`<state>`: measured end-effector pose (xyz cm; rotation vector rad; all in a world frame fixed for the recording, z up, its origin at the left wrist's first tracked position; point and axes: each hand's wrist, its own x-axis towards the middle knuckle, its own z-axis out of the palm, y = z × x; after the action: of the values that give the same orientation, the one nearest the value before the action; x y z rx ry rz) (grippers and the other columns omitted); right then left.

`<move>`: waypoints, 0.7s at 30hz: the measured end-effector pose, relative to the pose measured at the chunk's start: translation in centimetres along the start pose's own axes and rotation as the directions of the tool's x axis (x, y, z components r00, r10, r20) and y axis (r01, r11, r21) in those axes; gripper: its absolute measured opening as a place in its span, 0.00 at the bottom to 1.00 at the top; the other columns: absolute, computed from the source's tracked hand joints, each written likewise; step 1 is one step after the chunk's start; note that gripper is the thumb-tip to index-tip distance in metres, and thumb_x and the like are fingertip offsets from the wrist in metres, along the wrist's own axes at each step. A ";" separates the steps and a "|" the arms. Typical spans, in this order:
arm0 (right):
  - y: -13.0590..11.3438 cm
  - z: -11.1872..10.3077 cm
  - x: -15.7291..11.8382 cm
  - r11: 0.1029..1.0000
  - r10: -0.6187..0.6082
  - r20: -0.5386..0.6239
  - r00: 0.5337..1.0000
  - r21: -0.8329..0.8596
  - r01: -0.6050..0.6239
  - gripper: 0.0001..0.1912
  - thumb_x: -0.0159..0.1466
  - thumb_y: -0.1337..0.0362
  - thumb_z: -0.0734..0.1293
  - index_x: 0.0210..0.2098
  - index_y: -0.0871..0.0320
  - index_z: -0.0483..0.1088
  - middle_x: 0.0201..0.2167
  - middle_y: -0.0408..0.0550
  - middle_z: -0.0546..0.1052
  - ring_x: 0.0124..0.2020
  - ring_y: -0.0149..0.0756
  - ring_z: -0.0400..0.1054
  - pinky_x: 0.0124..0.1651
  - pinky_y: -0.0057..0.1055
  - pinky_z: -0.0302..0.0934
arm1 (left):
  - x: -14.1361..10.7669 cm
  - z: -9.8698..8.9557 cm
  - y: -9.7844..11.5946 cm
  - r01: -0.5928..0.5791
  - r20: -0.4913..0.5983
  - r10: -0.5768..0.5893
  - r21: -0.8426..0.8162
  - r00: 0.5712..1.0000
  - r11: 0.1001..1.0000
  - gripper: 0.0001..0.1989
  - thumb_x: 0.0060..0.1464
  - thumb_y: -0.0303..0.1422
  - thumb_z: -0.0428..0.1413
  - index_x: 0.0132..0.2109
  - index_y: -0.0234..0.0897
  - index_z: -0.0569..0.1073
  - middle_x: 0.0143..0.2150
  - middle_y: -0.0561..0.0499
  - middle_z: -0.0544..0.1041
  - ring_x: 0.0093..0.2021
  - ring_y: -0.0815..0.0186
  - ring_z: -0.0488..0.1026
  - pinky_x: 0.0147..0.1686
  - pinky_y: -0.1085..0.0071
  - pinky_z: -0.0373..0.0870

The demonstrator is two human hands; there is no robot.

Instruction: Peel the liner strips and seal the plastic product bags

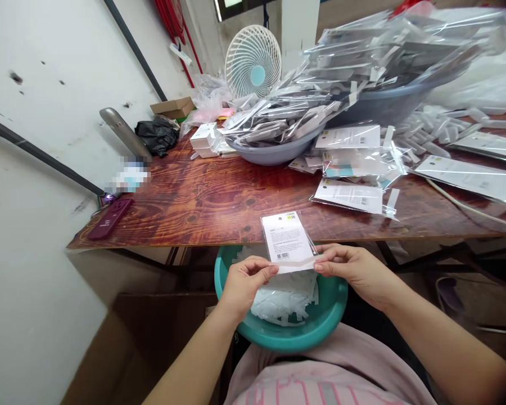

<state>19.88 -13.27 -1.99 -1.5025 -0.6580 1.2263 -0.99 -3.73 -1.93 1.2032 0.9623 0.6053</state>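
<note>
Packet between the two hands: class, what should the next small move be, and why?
Probably slide the right hand toward the left hand, pressing the near edge of the packet flat: both hands pinch that edge's ends, leaving the stretch between unpinched.

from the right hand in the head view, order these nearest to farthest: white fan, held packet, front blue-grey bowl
1. Held packet: nearest, its near edge in the fingers of the right hand.
2. Front blue-grey bowl: on the table, ahead and leftward.
3. White fan: farthest, behind that bowl.
</note>
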 end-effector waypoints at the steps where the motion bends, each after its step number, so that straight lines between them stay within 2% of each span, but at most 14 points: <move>1: 0.0 -0.1 0.1 1.000 0.023 0.013 1.000 0.017 -0.024 0.15 0.39 0.57 0.79 0.21 0.58 0.75 0.33 0.48 0.77 0.33 0.33 0.67 0.35 0.28 0.61 | 0.0 0.1 0.0 0.044 -0.010 -0.044 -0.018 0.999 0.999 0.10 0.39 0.37 0.67 0.28 0.35 0.79 0.29 0.52 0.75 0.27 0.73 0.68 0.28 0.77 0.63; 3: -0.1 -0.1 0.2 0.998 0.049 0.018 0.999 0.042 -0.050 0.14 0.38 0.58 0.79 0.20 0.58 0.75 0.26 0.45 0.76 0.27 0.29 0.65 0.32 0.28 0.60 | 0.0 0.3 0.0 0.110 -0.038 -0.113 -0.064 0.993 0.992 0.11 0.38 0.37 0.68 0.28 0.35 0.79 0.26 0.51 0.76 0.27 0.72 0.70 0.30 0.76 0.66; 5: -0.1 -0.1 0.1 0.998 0.042 -0.008 0.999 0.039 -0.041 0.14 0.38 0.58 0.79 0.19 0.58 0.75 0.22 0.44 0.75 0.25 0.29 0.63 0.31 0.28 0.59 | -0.1 0.4 -0.1 0.145 -0.067 -0.153 -0.109 0.986 0.983 0.12 0.36 0.37 0.69 0.27 0.35 0.79 0.25 0.51 0.77 0.26 0.71 0.71 0.31 0.75 0.68; 10: -0.1 0.7 -0.4 0.999 -0.044 -0.130 0.990 0.012 0.046 0.14 0.38 0.57 0.79 0.19 0.58 0.75 0.22 0.45 0.75 0.25 0.30 0.64 0.30 0.28 0.59 | -0.3 0.6 -0.3 0.167 -0.076 -0.176 -0.115 0.981 0.979 0.13 0.34 0.37 0.69 0.26 0.33 0.77 0.23 0.50 0.77 0.25 0.70 0.73 0.30 0.75 0.70; 13: 0.1 1.2 -0.3 0.996 -0.081 -0.210 0.974 0.027 0.089 0.14 0.39 0.57 0.78 0.19 0.58 0.74 0.20 0.44 0.74 0.25 0.30 0.64 0.30 0.28 0.59 | -0.4 0.7 -0.4 0.140 -0.075 -0.150 -0.131 0.986 0.981 0.12 0.37 0.36 0.68 0.26 0.33 0.76 0.24 0.51 0.76 0.26 0.69 0.74 0.32 0.73 0.72; 15: 0.3 1.3 -0.1 0.996 -0.073 -0.196 0.978 0.044 0.083 0.14 0.40 0.57 0.78 0.18 0.58 0.73 0.18 0.43 0.73 0.23 0.29 0.63 0.30 0.28 0.59 | -0.6 0.5 -0.4 0.073 -0.029 -0.077 -0.134 0.997 0.988 0.11 0.38 0.35 0.68 0.28 0.34 0.77 0.27 0.52 0.75 0.27 0.69 0.74 0.33 0.71 0.73; 17: 0.3 1.0 0.1 0.995 -0.050 -0.158 0.986 0.076 0.063 0.15 0.40 0.57 0.78 0.19 0.59 0.74 0.17 0.43 0.72 0.22 0.29 0.63 0.29 0.28 0.59 | -0.9 0.1 -0.4 -0.041 0.095 0.048 -0.082 0.994 0.996 0.10 0.38 0.33 0.68 0.31 0.36 0.78 0.32 0.52 0.74 0.30 0.68 0.74 0.33 0.70 0.74; 19: 0.3 0.7 0.2 0.993 -0.020 -0.116 0.993 0.113 0.033 0.15 0.39 0.57 0.79 0.19 0.59 0.74 0.18 0.44 0.73 0.22 0.29 0.64 0.28 0.28 0.59 | -1.2 -0.4 -0.3 -0.230 0.209 0.217 0.040 0.954 0.972 0.10 0.40 0.30 0.67 0.35 0.39 0.80 0.35 0.51 0.72 0.32 0.67 0.74 0.34 0.70 0.74; 21: 0.1 0.5 0.3 0.990 0.017 -0.070 0.997 0.144 -0.007 0.15 0.39 0.58 0.79 0.19 0.60 0.74 0.19 0.45 0.74 0.22 0.29 0.65 0.28 0.28 0.60 | -1.3 -0.9 -0.1 -0.462 0.260 0.409 0.197 0.875 0.865 0.09 0.44 0.27 0.65 0.36 0.41 0.80 0.35 0.50 0.72 0.33 0.68 0.73 0.34 0.72 0.72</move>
<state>19.53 -12.82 -2.13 -1.4248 -0.5033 1.1978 -2.42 -4.42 -1.66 1.7060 0.5939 0.7083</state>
